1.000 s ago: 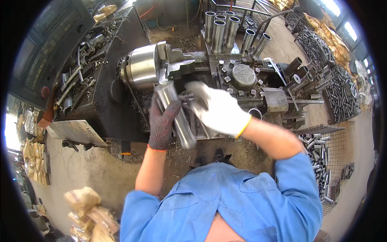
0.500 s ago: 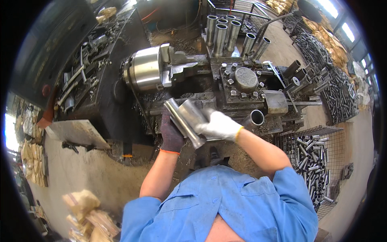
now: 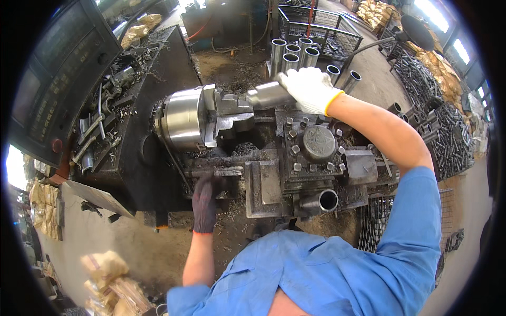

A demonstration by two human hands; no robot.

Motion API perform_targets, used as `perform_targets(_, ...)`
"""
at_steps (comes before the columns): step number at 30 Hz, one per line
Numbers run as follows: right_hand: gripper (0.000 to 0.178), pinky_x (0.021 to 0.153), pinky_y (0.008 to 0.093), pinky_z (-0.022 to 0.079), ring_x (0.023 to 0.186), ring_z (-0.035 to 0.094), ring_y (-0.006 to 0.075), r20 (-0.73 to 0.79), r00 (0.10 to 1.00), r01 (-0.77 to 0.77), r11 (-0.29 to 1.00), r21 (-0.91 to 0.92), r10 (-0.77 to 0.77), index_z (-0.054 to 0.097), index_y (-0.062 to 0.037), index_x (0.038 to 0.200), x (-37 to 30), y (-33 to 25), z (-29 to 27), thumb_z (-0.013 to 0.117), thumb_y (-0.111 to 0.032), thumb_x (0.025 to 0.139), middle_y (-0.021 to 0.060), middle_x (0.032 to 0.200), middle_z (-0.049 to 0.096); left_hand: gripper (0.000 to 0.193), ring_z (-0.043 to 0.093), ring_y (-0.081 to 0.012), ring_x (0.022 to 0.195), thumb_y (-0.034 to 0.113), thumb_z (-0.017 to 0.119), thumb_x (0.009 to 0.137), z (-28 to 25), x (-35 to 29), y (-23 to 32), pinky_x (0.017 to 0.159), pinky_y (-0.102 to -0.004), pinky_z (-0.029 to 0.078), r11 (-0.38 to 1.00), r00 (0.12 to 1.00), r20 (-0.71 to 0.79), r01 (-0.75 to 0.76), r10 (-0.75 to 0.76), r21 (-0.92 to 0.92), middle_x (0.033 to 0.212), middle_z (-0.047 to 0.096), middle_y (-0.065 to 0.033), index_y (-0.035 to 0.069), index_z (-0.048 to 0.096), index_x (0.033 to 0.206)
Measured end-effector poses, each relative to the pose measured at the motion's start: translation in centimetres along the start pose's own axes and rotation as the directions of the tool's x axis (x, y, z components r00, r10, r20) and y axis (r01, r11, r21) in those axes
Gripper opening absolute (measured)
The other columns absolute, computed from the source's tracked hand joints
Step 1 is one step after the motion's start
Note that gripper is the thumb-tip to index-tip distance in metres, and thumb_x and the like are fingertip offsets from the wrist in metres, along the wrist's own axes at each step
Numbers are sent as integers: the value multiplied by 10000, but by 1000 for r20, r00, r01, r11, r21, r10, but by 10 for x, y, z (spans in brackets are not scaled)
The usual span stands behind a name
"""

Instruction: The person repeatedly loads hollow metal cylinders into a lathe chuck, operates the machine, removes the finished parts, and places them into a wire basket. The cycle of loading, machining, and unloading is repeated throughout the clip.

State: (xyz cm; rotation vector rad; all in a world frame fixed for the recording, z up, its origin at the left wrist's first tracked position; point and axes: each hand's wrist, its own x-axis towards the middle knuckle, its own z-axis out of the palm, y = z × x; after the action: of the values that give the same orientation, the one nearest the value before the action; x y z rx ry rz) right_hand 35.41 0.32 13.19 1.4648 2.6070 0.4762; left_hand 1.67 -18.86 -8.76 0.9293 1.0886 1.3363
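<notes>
My right hand [image 3: 311,89], in a white glove with a yellow cuff, reaches across the lathe and grips a shiny steel tube [image 3: 268,95]. The tube lies nearly level, its left end at the stepped jaws [image 3: 232,112] of the big lathe chuck [image 3: 184,120]. Whether it touches the jaws I cannot tell. Low on the left, my left hand [image 3: 204,205] wears a dark glove with an orange cuff. It is in front of the lathe bed, below a bright rod [image 3: 221,171]; its fingers are smeared and partly lost against the dark metal.
Right of the chuck stands the bolted tool post [image 3: 320,143], with a hollow bar [image 3: 328,200] jutting toward me. Several upright steel tubes [image 3: 290,62] stand behind. A lamp [image 3: 417,32] hangs at the far right. Tools and shavings [image 3: 100,113] lie on the headstock.
My right hand has carried the steel tube up and away to the chuck jaws. My left hand has parted from it and dropped lower left; the flanged piece it held no longer shows.
</notes>
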Motion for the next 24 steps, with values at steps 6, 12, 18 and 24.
perform_targets(6,647,936,485,593,1084,748,401,333,909,92,902,423,-249,716,-13,1210,61,13,98,879,-368,694,238,1090,771,492,689,-285,1214,359,610,1075,-79,-84,-78,1015,-464,577,985,942,-287,168,-175,-47,1318,706,-154,44,597,1453)
perform_targets(12,727,941,458,574,1078,744,397,483,846,6,911,413,-225,728,51,1170,78,4,124,877,-466,681,267,1150,764,446,730,-275,1035,378,639,1064,-151,-117,-103,917,-445,589,929,701,-657,22,-277,-369,1220,742,-131,60,651,1377)
perform_targets(18,860,1031,489,544,1166,697,430,295,889,89,762,641,-351,551,18,1427,74,-7,108,848,-408,741,280,1251,714,360,691,-204,827,452,685,1041,-220,-112,-95,753,-343,549,991,465,-882,-67,-73,-117,933,730,-59,98,717,1096)
perform_targets(24,518,887,452,582,946,766,351,569,774,-29,882,471,-278,804,-2,1016,83,1,107,852,-434,735,237,984,786,526,450,-167,609,630,587,1040,-239,-110,-68,644,-399,410,833,792,-560,-127,-241,-538,709,534,-9,144,628,844)
